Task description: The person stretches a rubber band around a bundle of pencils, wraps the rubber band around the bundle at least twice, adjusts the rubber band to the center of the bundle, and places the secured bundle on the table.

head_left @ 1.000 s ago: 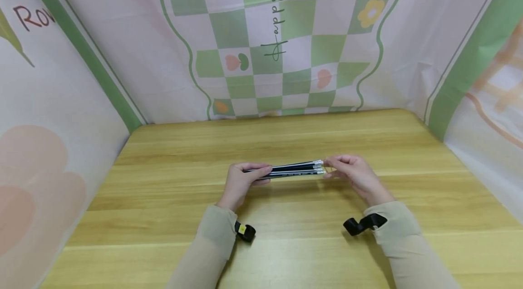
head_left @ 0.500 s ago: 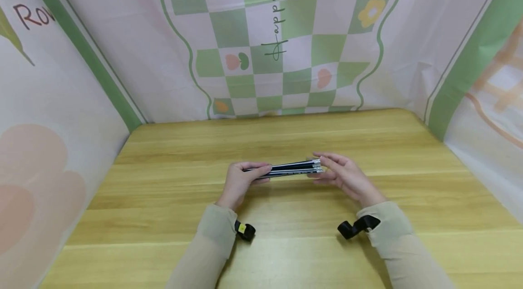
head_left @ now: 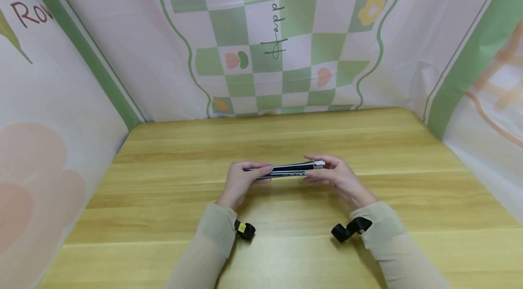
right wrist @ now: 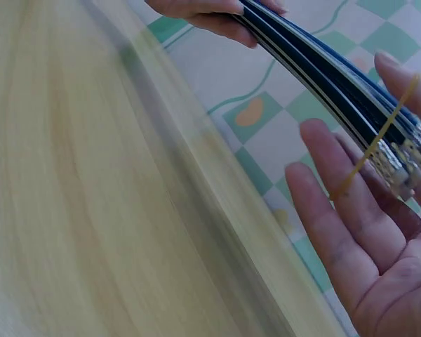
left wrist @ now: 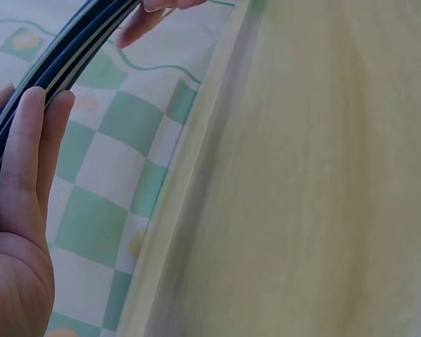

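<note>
A bundle of dark pencils (head_left: 288, 169) with pale stripes and silvery eraser ends lies level above the table. My left hand (head_left: 244, 179) grips its left part, thumb on top; in the left wrist view its fingers (left wrist: 24, 151) lie along the pencils. At the eraser ends is my right hand (head_left: 337, 179), its fingers and thumb spread around them. A thin yellow rubber band (right wrist: 379, 139), stretched by the right hand's fingers (right wrist: 337, 225), crosses the pencils just before their ends. Part of the band is hidden by the hand and pencils.
The wooden table (head_left: 163, 216) stretches beneath both hands. A printed cloth (head_left: 267, 60) with green checks hangs behind its far edge, and more cloth stands at both sides. A black strap (head_left: 351, 229) sticks out from the right sleeve; another is on the left.
My right hand has moved left from beyond the eraser ends, carrying the rubber band over them onto the pencils. The left hand has kept its hold with hardly any movement.
</note>
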Demonstrator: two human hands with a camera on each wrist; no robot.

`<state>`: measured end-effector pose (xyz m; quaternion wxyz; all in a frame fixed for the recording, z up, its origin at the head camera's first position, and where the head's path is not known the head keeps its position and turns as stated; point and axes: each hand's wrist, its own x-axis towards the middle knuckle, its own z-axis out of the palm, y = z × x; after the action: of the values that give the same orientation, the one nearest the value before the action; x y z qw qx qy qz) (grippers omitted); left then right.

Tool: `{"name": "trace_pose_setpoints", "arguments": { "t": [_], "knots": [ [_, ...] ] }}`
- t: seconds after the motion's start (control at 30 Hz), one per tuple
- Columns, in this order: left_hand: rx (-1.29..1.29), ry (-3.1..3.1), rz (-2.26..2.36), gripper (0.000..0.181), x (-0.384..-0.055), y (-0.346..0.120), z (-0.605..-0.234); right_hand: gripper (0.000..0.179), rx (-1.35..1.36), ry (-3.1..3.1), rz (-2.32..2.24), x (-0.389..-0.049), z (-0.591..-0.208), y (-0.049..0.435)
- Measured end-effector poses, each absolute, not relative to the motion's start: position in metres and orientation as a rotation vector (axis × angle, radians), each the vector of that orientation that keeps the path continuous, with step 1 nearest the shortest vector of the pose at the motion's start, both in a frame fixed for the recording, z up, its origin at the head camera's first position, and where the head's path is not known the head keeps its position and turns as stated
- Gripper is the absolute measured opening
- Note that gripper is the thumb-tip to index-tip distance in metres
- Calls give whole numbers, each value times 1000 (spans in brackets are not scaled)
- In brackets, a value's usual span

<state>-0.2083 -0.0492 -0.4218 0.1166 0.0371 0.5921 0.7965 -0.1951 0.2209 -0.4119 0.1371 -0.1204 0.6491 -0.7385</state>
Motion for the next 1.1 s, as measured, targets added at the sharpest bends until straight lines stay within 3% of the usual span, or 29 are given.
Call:
{"name": "trace_pose_setpoints", "arguments": {
  "t": [0.23, 0.53, 0.8, 1.1],
  "knots": [
    [128, 1736, 2340, 24, -209, -50, -422, 50, -270, 1972, -2096, -195, -412, 214],
    [127, 1713, 2372, 23, -208, -50, -422, 38, -258, 2049, -2071, -195, -413, 212],
    [79, 1686, 2400, 22, -208, -51, -423, 56, -348, 2027, -2050, -196, -417, 212],
    [57, 1663, 2398, 22, -207, -51, -420, 47, -314, 2137, -2098, -199, -425, 209]
  ]
}}
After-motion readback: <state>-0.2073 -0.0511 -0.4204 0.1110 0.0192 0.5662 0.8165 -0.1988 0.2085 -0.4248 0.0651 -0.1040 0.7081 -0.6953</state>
